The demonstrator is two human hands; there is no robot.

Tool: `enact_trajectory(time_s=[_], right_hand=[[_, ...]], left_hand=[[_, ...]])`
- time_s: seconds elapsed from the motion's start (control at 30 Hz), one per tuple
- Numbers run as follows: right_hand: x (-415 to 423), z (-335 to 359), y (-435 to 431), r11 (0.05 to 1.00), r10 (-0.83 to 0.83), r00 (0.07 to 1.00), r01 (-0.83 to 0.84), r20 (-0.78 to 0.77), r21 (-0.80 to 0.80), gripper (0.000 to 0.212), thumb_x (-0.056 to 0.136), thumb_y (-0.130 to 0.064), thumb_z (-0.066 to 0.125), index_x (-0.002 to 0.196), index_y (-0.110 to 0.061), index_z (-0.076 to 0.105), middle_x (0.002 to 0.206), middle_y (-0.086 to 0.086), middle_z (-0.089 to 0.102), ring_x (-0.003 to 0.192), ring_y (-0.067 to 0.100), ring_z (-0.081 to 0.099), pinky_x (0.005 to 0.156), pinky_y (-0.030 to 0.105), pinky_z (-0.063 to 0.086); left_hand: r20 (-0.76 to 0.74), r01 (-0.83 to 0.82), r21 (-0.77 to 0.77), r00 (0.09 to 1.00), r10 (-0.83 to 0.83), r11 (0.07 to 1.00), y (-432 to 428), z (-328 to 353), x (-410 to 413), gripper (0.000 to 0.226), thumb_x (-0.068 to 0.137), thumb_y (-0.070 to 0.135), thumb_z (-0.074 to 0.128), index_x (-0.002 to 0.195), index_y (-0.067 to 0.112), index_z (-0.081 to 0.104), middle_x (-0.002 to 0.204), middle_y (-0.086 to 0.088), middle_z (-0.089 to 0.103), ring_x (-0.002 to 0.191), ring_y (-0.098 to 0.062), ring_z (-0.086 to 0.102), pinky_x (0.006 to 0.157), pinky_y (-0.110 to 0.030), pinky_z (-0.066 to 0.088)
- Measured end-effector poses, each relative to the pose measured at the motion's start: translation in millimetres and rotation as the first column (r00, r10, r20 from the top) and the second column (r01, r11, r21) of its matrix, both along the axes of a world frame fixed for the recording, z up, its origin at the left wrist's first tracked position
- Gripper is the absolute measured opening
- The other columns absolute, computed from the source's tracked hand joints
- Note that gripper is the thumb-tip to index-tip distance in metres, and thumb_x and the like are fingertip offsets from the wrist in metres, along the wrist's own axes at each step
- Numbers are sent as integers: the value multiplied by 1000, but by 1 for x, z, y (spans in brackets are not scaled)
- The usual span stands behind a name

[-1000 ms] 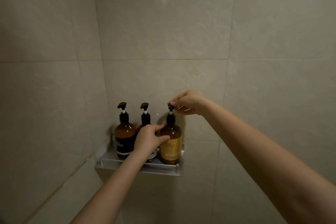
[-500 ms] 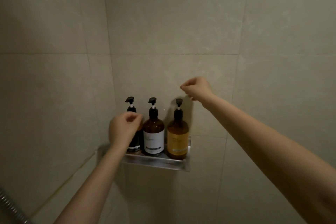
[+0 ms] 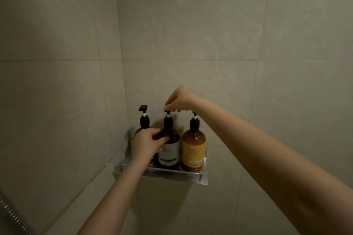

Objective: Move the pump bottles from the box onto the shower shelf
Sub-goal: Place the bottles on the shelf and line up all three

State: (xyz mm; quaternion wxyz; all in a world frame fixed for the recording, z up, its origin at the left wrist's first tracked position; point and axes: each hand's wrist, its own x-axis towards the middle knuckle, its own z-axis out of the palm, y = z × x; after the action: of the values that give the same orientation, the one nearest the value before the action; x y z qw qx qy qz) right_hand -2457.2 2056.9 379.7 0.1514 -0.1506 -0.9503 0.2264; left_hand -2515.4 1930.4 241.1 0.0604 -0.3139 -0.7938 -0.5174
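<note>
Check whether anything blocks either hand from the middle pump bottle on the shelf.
Nothing visible does. The left hand is already on the shoulder of the middle pump bottle, and the right hand pinches its pump head. All three bottles already stand on the shower shelf.

Probably home shower: tiled walls [image 3: 191,25], shelf [image 3: 172,174].

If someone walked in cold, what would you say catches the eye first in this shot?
Three amber pump bottles stand in a row on the metal shelf in the tiled corner; the yellow-label bottle at the right end stands out. Both hands work the middle bottle: the right hand pinches its pump top, the left hand steadies its shoulder.
</note>
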Motion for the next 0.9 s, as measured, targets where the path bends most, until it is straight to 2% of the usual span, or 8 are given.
enact_trajectory(time_s=[0.1, 0.23, 0.3, 0.4, 0.47, 0.53, 0.7, 0.9], right_hand=[[0, -1, 1, 1000, -20, 1000, 20, -2, -20, 32, 82, -30, 70, 107, -11, 70, 99, 6, 72, 70, 9, 59, 53, 18, 45], [-2, -2, 1, 999, -19, 1000, 19, -3, -41, 33, 82, -30, 69, 108, -11, 70, 101, 6, 72, 73, 11, 60, 53, 19, 44], [-2, -1, 2, 999, -17, 1000, 17, 12, -33, 33, 82, -32, 69, 109, -12, 70, 101, 5, 72, 71, 10, 59, 54, 19, 44], [-5, 3, 3, 1000, -28, 999, 28, -17, -12, 33, 83, -35, 68, 105, -11, 69, 96, 4, 70, 66, 7, 56, 53, 18, 42], [-10, 4, 3, 999, -27, 993, 24, -115, -26, 32, 82, -35, 68, 102, -10, 70, 95, 3, 70, 66, 4, 56, 53, 17, 43], [-18, 6, -2, 1000, 4, 985, -9, -172, -27, 30, 83, -34, 68, 101, -10, 71, 99, 3, 71, 68, 3, 56, 55, 17, 44], [-39, 3, -27, 994, 113, 988, -112, -107, 15, 34, 86, -36, 64, 108, -12, 70, 94, 3, 71, 72, 6, 59, 63, 21, 50], [-50, -2, -43, 990, 142, 990, -142, -19, 10, 31, 84, -31, 67, 106, -10, 73, 96, 9, 74, 88, 20, 67, 81, 31, 57]], left_hand=[[-44, -6, -14, 999, 6, 1000, -2, -1, 0, 41, 73, 29, 73, 113, 18, 66, 75, 11, 70, 53, -4, 66, 48, -22, 54], [-61, 6, -54, 998, -9, 999, -4, 3, -3, 48, 73, 30, 74, 117, 14, 64, 101, -1, 72, 80, -17, 70, 74, -39, 59], [-43, 36, -38, 998, -38, 999, -9, 6, -4, 38, 74, 32, 73, 110, 18, 67, 94, 3, 72, 73, -11, 69, 67, -32, 58], [17, -70, 141, 998, 68, 988, -24, 14, -10, 5, 79, 38, 65, 75, 34, 67, 72, 12, 69, 63, -7, 67, 56, -21, 49], [81, -197, 294, 980, 181, 935, -38, 18, -24, 14, 80, 40, 62, 69, 33, 66, 73, 8, 72, 67, -8, 66, 57, -22, 45], [95, -243, 278, 970, 225, 929, -50, 19, -40, 19, 76, 47, 60, 80, 31, 70, 82, 9, 73, 75, -9, 66, 63, -26, 47], [238, 12, 85, 971, -32, 996, -50, 14, -70, 55, 70, 33, 77, 119, 13, 62, 107, 0, 66, 94, -13, 62, 84, -30, 50], [236, 85, 74, 966, -100, 994, -44, 3, -80, 52, 65, 22, 80, 114, 9, 66, 108, -7, 69, 104, -22, 64, 95, -40, 50]])
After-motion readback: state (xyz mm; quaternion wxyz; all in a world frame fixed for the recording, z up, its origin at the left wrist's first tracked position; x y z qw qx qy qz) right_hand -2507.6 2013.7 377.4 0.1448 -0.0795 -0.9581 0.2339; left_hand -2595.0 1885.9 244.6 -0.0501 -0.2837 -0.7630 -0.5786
